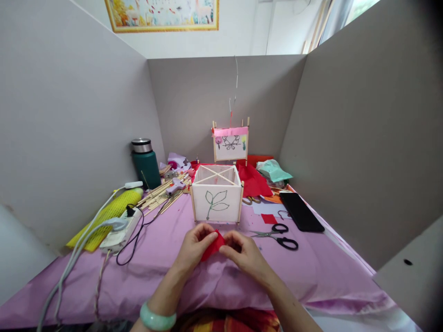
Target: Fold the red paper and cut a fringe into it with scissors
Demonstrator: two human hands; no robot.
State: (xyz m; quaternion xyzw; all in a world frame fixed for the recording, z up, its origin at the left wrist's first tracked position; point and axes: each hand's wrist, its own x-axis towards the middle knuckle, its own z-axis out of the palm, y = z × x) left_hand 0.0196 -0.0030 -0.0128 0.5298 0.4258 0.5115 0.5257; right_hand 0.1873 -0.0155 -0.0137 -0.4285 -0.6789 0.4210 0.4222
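Both my hands meet over the purple cloth and pinch a small piece of red paper point(213, 246) between them. My left hand point(194, 247), with a green bangle on its wrist, grips the paper's left side. My right hand point(242, 252) is closed on its right end. Just beyond my fingers stands a white paper lantern box point(216, 196) with a wooden stick frame and a green leaf drawn on its front.
Black scissors point(278, 235) lie right of my hands, a black phone point(300, 211) further right. A second lantern point(230, 144) stands at the back. On the left are a power strip point(121, 233) with cables, wooden sticks point(159, 196), a green flask point(145, 163). Grey partitions wall the desk.
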